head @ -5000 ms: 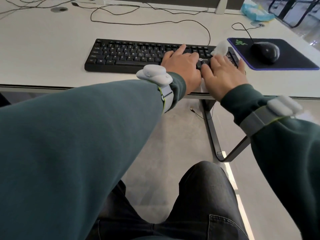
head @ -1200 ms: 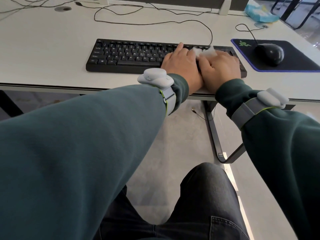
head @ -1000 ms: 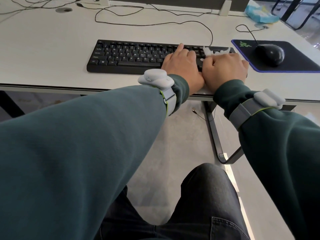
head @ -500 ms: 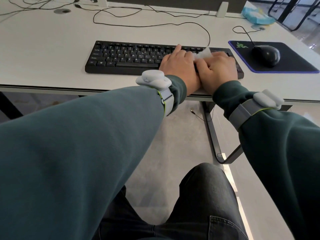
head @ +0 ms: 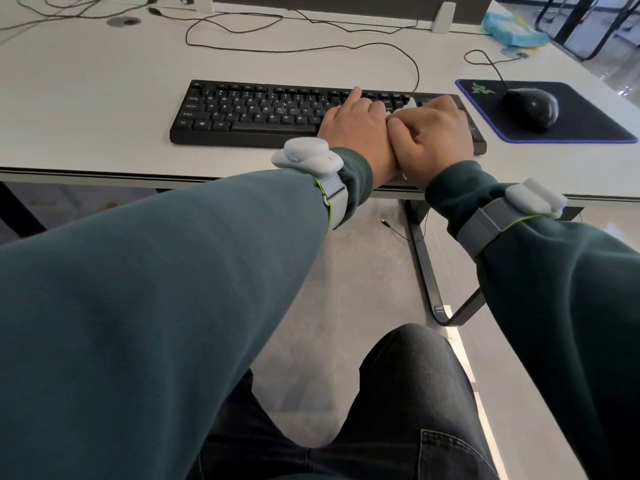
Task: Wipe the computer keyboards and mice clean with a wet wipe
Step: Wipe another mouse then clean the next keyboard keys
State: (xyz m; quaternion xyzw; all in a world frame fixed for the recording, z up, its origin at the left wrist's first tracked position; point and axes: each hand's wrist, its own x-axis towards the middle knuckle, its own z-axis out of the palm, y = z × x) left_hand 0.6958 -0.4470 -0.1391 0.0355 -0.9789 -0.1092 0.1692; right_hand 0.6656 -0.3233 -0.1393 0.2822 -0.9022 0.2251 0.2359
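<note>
a: why is the left hand (head: 356,129) lying on the black keyboard (head: 249,112)?

b: i'm guessing it is bracing the board so it isn't sliding on the white desk (head: 86,98). its fingers are resting loosely over the keys and gripping nothing, with the index finger stretching toward the top row.

a: and what is the right hand (head: 434,133) doing?

b: it is curling into a near fist over the right part of the keyboard, touching the left hand and bunching the wet wipe (head: 410,104) under its fingers. that is probably giving it pressure for rubbing between the keys.

a: so where is the wipe sitting?

b: on the keys toward the right end, just beyond the knuckles where the two hands are meeting. only a small white tip is showing, so i'm not able to tell how much of it is touching the keys.

a: is the mouse getting any attention?

b: no. the black mouse (head: 530,107) is sitting untouched on its mouse pad (head: 588,128), just right of the keyboard, likely waiting its turn.

a: what are you counting?

b: one keyboard, one mouse, one pad and one wipe in use. one pale blue wipe pack (head: 512,27) is lying at the desk's far edge, and two grey wrist bands (head: 306,157) are sitting one on each sleeve. no second keyboard or mouse is showing.
</note>
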